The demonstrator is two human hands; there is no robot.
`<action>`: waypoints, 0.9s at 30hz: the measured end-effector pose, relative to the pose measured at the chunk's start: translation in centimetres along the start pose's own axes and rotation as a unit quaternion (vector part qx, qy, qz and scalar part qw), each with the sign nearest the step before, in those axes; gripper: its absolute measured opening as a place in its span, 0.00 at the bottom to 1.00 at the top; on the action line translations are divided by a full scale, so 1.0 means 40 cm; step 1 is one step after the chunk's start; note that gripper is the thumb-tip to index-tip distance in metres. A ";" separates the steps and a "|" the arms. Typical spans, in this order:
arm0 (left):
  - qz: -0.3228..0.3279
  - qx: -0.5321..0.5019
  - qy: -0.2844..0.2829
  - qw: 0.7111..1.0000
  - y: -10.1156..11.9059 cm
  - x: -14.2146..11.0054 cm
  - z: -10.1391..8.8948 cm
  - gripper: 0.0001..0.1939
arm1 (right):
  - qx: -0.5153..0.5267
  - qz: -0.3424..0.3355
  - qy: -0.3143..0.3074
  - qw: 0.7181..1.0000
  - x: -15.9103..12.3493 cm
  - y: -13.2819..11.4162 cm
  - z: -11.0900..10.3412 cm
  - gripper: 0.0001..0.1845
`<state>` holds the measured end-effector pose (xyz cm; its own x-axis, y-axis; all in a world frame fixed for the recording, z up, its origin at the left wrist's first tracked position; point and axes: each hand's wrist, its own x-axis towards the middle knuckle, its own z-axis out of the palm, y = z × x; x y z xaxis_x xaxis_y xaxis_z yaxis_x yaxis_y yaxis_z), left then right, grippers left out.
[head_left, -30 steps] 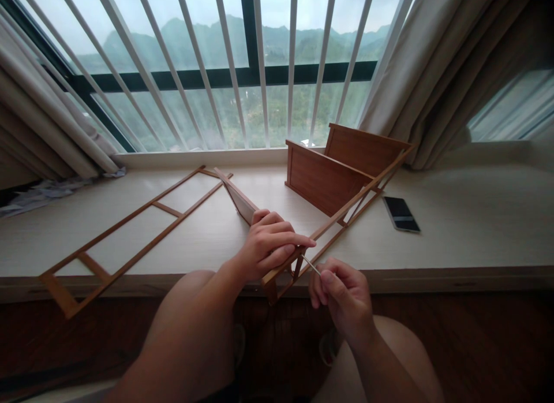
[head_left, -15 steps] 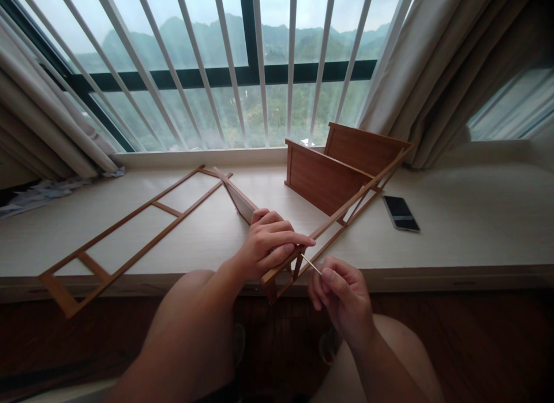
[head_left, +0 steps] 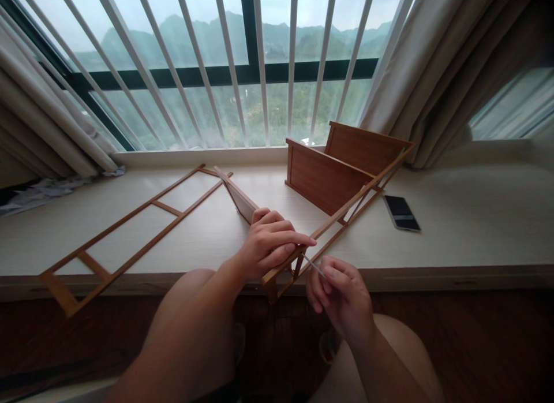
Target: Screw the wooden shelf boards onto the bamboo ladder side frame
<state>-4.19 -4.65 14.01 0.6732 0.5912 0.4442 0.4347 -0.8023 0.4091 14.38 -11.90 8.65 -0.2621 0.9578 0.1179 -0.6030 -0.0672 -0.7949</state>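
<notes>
My left hand point(head_left: 272, 241) is wrapped over the near end of a wooden shelf panel point(head_left: 237, 196), where it meets a long wooden side frame point(head_left: 333, 218). Its index finger stretches out over the frame's rail. My right hand point(head_left: 340, 293) pinches a thin metal rod that looks like an Allen key point(head_left: 314, 265). The rod's far tip touches the frame's edge just below my left index finger. Whatever it sits in is hidden. Two more reddish-brown panels point(head_left: 326, 178) stand upright, joined to the far part of the same frame.
A second ladder-like wooden frame point(head_left: 145, 241) lies on the white window ledge point(head_left: 467, 218) at left, its near end overhanging the edge. A phone point(head_left: 402, 213) lies at right. Barred windows and curtains point(head_left: 407, 74) are behind. My knees are below the ledge.
My right fingers and the Allen key have turned slightly, and the key's glint has dulled. My left hand and the wooden parts stay practically still.
</notes>
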 end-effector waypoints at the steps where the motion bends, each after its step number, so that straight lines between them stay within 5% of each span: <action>1: 0.001 0.000 0.001 1.000 -0.001 0.000 0.001 0.22 | 0.002 0.003 -0.002 1.000 0.000 -0.001 0.000 0.17; 13: -0.003 -0.009 0.000 1.000 -0.002 0.001 0.000 0.22 | -0.093 -0.077 0.053 0.991 -0.009 0.036 -0.006 0.23; 27: 0.002 -0.014 0.005 1.000 0.000 -0.001 0.001 0.21 | 0.025 -0.033 0.028 0.999 -0.006 0.015 0.015 0.22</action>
<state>-4.17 -4.68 13.97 0.6685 0.5885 0.4547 0.4151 -0.8025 0.4286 13.62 -12.34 8.50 -0.1781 0.9748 0.1347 -0.6553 -0.0154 -0.7552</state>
